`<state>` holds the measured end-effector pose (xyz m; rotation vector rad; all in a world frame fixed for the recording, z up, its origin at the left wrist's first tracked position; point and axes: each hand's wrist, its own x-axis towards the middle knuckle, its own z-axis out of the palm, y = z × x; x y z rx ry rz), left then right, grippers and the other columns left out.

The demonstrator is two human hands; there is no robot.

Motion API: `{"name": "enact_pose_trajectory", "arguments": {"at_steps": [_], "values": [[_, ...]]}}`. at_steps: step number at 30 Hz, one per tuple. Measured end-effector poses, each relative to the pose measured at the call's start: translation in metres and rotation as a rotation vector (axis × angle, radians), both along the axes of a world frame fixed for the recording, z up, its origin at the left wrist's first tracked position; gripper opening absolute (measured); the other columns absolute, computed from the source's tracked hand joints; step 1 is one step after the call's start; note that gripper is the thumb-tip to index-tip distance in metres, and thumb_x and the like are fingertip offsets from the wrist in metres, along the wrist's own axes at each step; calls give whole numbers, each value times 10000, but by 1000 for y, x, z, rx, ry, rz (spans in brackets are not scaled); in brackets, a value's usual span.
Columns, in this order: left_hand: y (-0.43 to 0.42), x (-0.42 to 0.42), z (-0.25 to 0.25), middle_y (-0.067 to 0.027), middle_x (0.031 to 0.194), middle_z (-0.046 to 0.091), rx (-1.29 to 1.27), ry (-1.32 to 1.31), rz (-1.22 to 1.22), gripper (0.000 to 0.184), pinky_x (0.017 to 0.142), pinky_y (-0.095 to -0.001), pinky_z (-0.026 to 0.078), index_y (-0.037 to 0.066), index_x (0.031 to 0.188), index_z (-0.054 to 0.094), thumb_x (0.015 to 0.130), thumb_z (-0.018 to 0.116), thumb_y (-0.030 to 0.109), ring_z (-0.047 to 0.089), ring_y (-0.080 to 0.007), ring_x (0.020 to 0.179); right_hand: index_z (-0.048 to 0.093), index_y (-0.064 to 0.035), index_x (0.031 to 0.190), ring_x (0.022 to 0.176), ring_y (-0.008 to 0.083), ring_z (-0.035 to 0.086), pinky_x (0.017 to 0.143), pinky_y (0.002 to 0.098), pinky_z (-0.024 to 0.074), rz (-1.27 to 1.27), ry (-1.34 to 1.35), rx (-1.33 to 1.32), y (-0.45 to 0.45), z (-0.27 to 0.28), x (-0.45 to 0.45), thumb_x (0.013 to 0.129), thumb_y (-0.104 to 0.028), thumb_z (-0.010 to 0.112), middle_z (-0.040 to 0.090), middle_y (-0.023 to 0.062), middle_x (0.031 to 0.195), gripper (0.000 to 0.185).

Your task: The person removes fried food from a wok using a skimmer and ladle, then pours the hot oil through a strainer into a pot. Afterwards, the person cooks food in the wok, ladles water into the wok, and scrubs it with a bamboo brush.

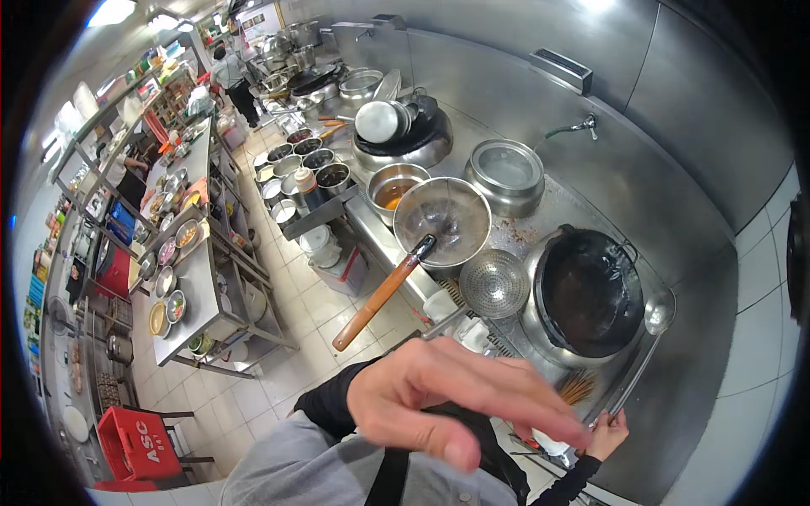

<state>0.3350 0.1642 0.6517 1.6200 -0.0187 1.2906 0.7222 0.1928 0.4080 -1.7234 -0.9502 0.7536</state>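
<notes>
My left hand [456, 392] is large and close to the camera, raised in front of my chest. Its fingers stretch to the right with the thumb apart, and nothing shows in it. At the lower right, my right hand [607, 434] closes on the handle end of a long metal ladle [660, 314]. The ladle's bowl rests beside a black wok [589, 291] on the stove, which holds some dark, shiny liquid. A bamboo brush [579, 386] lies just below the wok. Something white [557, 447], partly hidden by my left fingers, is near my right hand.
A wooden-handled mesh strainer [443, 221] sits over a pot, its handle jutting past the counter edge. Nearby are a perforated ladle [494, 284], a lidded steel pot [506, 173] and a pot of amber liquid [392, 192]. A prep table [190, 312] stands left. A person [232, 80] stands far back.
</notes>
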Motion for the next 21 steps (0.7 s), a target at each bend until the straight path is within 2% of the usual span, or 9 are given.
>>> {"name": "enact_pose_trajectory", "arguments": {"at_steps": [2, 3, 5, 10, 13, 16, 18, 19, 21], "values": [[16, 7, 15, -300, 1214, 567, 252, -32, -26, 431, 882, -484, 459, -88, 1171, 582, 926, 618, 265, 590, -404, 1044, 408, 103, 1349, 349, 84, 405, 286, 272, 313, -8, 17, -8, -4, -6, 4, 893, 0, 547, 455, 20, 572, 488], [27, 9, 23, -247, 1283, 546, 382, -42, -68, 440, 955, -513, 407, 22, 1243, 583, 917, 633, 314, 542, -394, 1138, 402, 101, 1355, 347, 84, 403, 284, 273, 310, -10, 27, -11, -5, -9, 4, 895, -1, 547, 458, 22, 571, 493], [24, 10, 35, -199, 1343, 529, 430, 28, -73, 455, 1013, -537, 366, 125, 1306, 588, 913, 638, 348, 508, -384, 1206, 391, 104, 1364, 342, 89, 402, 282, 276, 307, -32, 71, -20, -8, -10, -1, 894, 3, 546, 465, 27, 570, 505], [15, 20, 39, -197, 1186, 583, 411, -2, -46, 315, 926, -482, 402, 55, 1142, 628, 908, 632, 266, 559, -344, 1077, 383, 115, 1364, 328, 102, 405, 282, 286, 292, -36, 58, -3, -20, -39, 8, 898, -2, 544, 481, 36, 556, 506], [10, 18, 40, -196, 1092, 615, 366, -56, 38, 248, 873, -448, 424, 12, 1043, 651, 905, 629, 217, 589, -320, 1000, 399, 100, 1361, 329, 97, 403, 284, 287, 288, -74, 61, -31, -28, -37, -3, 908, -15, 542, 487, 35, 552, 489], [7, 14, 42, -195, 998, 647, 299, -74, 143, 208, 821, -415, 446, -30, 944, 675, 902, 625, 168, 620, -296, 922, 442, 75, 1340, 334, 89, 397, 287, 287, 288, 241, -153, 112, -39, -108, 56, 911, -19, 547, 509, 45, 594, 452], [7, 4, 41, -195, 935, 669, 220, -22, 257, 206, 786, -393, 461, -58, 878, 691, 900, 623, 135, 640, -281, 870, 462, 64, 1332, 342, 87, 399, 291, 287, 286, 167, -143, 69, -47, -85, 34, 906, -15, 551, 522, 51, 622, 442], [8, -7, 38, -174, 908, 667, 170, 94, 344, 163, 784, -400, 461, -30, 869, 692, 878, 652, 127, 642, -280, 843, 468, 61, 1330, 349, 87, 403, 293, 287, 284, -6, -62, -19, -49, -43, -1, 900, -9, 553, 526, 54, 635, 444], [11, -11, 17, -108, 904, 679, -97, 224, 427, 42, 796, -339, 458, 6, 831, 725, 820, 702, 40, 618, -218, 852, 462, 57, 1342, 366, 88, 410, 306, 284, 289, -32, -110, -70, -54, -48, 3, 890, 1, 554, 520, 50, 641, 465]]}}
